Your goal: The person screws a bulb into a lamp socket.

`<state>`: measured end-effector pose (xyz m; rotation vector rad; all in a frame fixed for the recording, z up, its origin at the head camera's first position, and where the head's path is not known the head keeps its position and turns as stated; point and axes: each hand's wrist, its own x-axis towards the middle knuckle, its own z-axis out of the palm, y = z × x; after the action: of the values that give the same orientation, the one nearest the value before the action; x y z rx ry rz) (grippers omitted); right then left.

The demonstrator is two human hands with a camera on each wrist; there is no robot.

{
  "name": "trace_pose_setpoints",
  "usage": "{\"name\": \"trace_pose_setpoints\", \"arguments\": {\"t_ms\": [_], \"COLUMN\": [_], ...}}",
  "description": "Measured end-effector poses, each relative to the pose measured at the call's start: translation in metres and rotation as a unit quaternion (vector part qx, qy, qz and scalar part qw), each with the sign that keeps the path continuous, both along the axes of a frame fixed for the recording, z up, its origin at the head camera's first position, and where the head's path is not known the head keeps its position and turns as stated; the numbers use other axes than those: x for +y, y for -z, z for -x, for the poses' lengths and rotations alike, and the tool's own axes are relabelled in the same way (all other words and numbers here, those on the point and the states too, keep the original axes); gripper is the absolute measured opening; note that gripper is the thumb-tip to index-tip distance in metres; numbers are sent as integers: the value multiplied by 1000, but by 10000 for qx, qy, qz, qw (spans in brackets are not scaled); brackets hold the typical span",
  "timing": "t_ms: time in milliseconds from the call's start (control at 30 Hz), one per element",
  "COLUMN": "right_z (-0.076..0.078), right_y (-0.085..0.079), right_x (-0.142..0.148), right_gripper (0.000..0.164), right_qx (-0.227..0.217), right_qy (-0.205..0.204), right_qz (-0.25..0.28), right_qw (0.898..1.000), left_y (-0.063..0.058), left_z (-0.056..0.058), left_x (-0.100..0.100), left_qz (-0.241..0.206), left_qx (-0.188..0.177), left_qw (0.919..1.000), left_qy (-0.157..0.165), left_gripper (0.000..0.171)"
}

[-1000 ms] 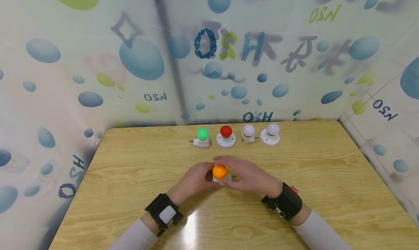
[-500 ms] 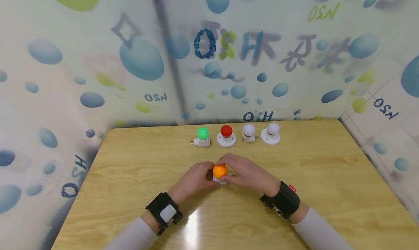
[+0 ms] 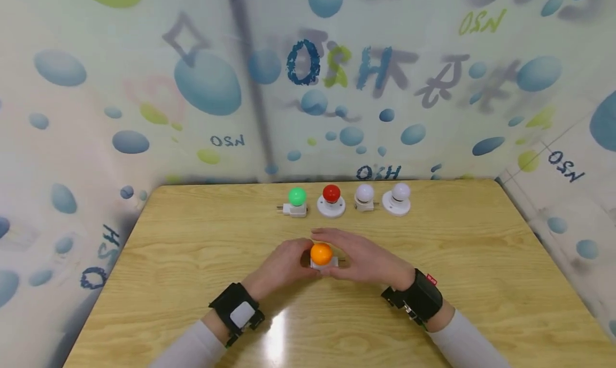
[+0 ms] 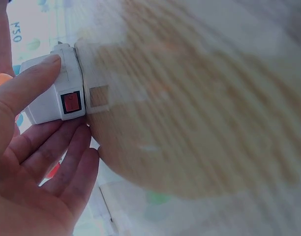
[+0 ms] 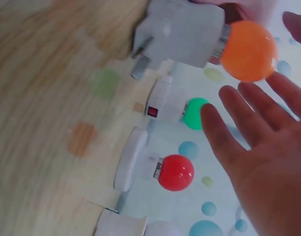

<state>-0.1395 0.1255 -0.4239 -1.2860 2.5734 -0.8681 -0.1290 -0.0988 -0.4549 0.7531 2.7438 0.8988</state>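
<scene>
An orange bulb [image 3: 321, 254] stands upright in a white plug-in lamp socket [image 5: 182, 32] near the middle of the wooden table. My left hand [image 3: 284, 263] holds this socket from the left, thumb on one side and fingers on the other, as the left wrist view shows. A red rocker switch [image 4: 72, 102] faces that camera, and two metal plug pins [image 5: 140, 66] point to the right. Around the bulb's right side is my right hand [image 3: 368, 258], its fingers spread and loosely bent. In the right wrist view, one fingertip is right at the bulb while the thumb stands off it.
Along the back stand a green bulb [image 3: 297, 196] in a plug-in socket, a red bulb [image 3: 331, 193] on a round base, a white bulb [image 3: 364, 192] in a plug-in socket and another white bulb [image 3: 401, 191] on a round base. A patterned curtain [image 3: 313, 143] rises behind the table.
Half a second ago my right thumb and fingers were closed in on the orange bulb; now they are spread away from it. My left hand keeps its hold on the socket.
</scene>
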Motion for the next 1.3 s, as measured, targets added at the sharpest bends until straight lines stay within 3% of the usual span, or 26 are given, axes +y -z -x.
{"name": "trace_pose_setpoints", "arguments": {"t_ms": [233, 467, 667, 833, 1133, 1300], "right_z": [3, 5, 4, 2, 0, -2], "right_y": [-7, -5, -2, 1, 10, 7], "right_x": [4, 2, -1, -4, -7, -5], "right_gripper": [64, 57, 47, 41, 58, 77], "right_qx": [72, -219, -55, 165, 341, 392], "right_qy": [-344, -622, -503, -141, 441, 330], "right_qz": [27, -38, 124, 362, 275, -32], "right_qw": [9994, 9978, 9986, 9991, 9981, 9987], "left_y": [-2, -2, -3, -3, -3, -2], "left_z": [2, 3, 2, 2, 1, 0], "left_x": [0, 0, 0, 0, 0, -1], "left_qz": [-16, 25, 5, 49, 60, 85], "left_qx": [-11, -118, -180, -258, -291, -188], "left_qw": [10000, 9999, 9998, 9997, 9996, 9998], "left_qy": [43, 33, 9, -10, -5, 6], "left_gripper": [44, 56, 52, 46, 41, 42]}}
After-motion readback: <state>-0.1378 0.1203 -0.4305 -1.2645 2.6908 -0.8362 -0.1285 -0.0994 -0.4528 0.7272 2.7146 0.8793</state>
